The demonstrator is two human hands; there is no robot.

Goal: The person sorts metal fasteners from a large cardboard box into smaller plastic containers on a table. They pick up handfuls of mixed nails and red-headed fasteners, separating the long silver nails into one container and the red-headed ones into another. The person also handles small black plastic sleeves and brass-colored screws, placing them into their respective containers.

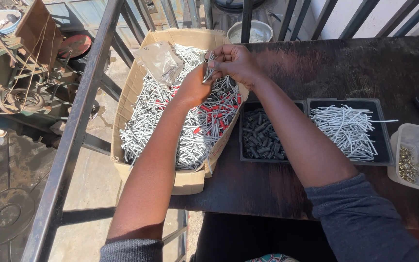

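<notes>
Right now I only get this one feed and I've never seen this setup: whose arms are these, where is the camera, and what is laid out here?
It is one picture, from a camera on the person's head, looking down at their own bare arms. Both hands meet over a cardboard box full of thin grey wires. The left hand and right hand together pinch a small bunch of wires. On the dark table lie a black tray of dark small tubes, a black tray of grey wires and a clear tub of small brass parts. A clear plastic bag lies in the box.
</notes>
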